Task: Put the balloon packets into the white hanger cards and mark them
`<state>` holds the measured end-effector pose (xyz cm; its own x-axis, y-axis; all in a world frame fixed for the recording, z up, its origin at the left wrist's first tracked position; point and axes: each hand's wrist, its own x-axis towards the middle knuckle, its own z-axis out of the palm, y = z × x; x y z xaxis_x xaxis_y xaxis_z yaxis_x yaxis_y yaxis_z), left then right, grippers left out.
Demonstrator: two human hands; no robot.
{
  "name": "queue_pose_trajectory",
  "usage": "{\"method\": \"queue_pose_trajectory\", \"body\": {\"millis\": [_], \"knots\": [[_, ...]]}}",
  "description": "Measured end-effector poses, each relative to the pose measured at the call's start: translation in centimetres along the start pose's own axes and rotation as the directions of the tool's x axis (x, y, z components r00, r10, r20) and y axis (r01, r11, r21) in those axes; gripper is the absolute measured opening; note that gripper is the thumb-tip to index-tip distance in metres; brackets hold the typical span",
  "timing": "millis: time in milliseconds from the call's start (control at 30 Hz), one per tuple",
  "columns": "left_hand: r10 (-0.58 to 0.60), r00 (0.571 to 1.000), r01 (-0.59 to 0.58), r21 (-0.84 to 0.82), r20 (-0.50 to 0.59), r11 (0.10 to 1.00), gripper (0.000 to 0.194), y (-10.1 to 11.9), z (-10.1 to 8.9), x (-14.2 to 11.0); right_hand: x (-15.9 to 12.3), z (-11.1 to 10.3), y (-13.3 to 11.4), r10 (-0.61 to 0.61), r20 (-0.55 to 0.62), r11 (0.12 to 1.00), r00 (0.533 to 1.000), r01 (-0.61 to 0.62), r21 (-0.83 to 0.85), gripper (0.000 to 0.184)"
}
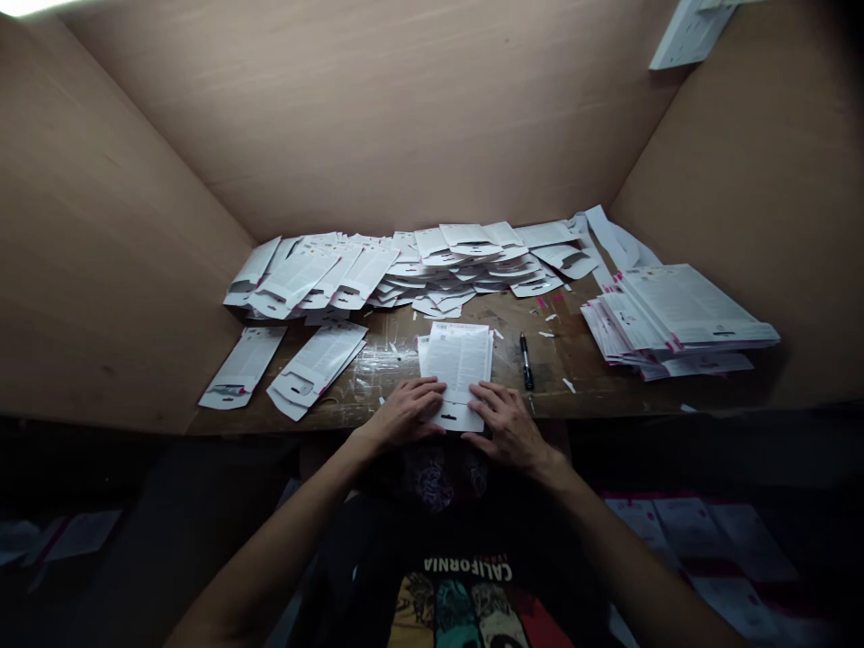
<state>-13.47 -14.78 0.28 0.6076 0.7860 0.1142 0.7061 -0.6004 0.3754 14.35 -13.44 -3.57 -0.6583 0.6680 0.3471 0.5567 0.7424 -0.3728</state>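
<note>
A white printed cardboard packet [460,360] with a hang-hole flap at its near end lies at the table's front edge. At least one more packet shows beneath it, slightly offset to the left. My left hand [410,409] holds its lower left edge, fingers on top and thumb near the front. On the opposite edge, my right hand [508,423] grips in the same way, with fingertips on the card beside the flap. The flap lies toward me, between both hands. A black pen [526,362] rests just to the right of the packet.
A long heap of similar packets [459,261] runs along the back wall. Some packets [320,364] lie at the left, with a single packet [244,364] beside them. A taller stack [688,310] stands at the right. Paper scraps dot the brown table [378,360]; wooden panels enclose it.
</note>
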Motion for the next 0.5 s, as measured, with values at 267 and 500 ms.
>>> {"method": "queue_pose_trajectory", "body": {"millis": [267, 500], "knots": [[0.101, 0.989, -0.093, 0.076, -0.111, 0.993, 0.027, -0.6, 1.2, 0.2, 0.7, 0.7, -1.0, 0.132, -0.086, 0.991, 0.987, -0.13, 0.035, 0.016], [-0.303, 0.902, 0.289, -0.091, -0.308, 0.953, 0.034, -0.2, 3.1, 2.1, 2.3, 2.2, -2.0, 0.451, -0.248, 0.858, 0.858, -0.493, -0.144, 0.046]]}}
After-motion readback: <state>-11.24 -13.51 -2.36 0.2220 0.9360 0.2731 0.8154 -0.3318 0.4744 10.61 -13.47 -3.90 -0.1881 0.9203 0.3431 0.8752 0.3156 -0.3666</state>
